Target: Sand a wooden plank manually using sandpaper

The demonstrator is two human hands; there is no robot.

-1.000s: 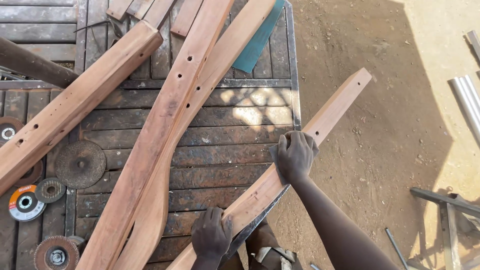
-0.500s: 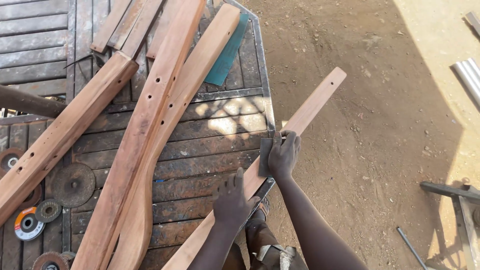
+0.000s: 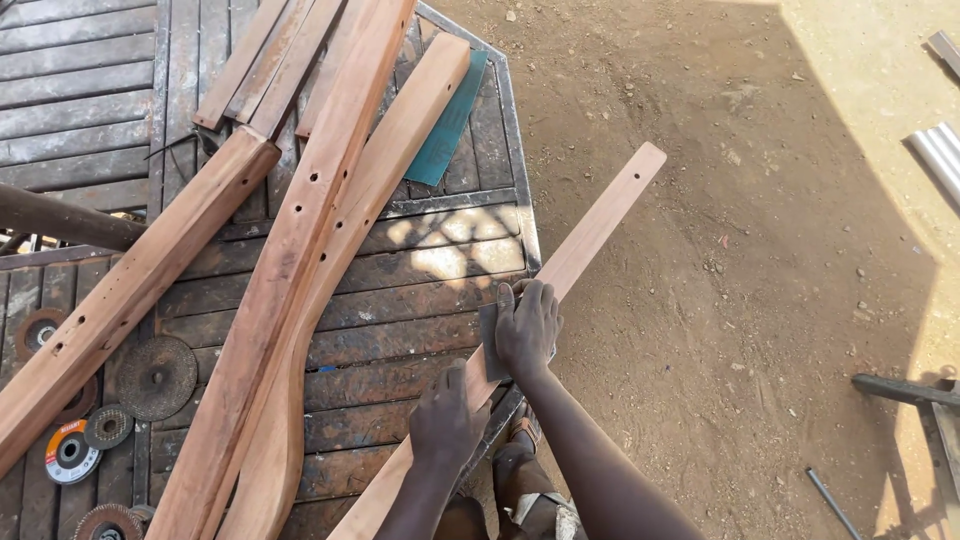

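Note:
A long reddish wooden slat lies slanted across the right edge of a dark metal-framed slatted table, its far end sticking out over the dirt. My right hand presses a dark sheet of sandpaper flat on the slat near the table edge. My left hand grips the slat lower down, close to me, holding it against the table.
Several drilled wooden beams and a curved piece cross the table. A teal sandpaper sheet lies at the back. Grinding discs sit at the left. Metal pipes and a bar lie on the dirt ground at the right.
My right hand has slid down the slat toward me with the sandpaper. The left hand has shifted up along the slat. The view has tilted.

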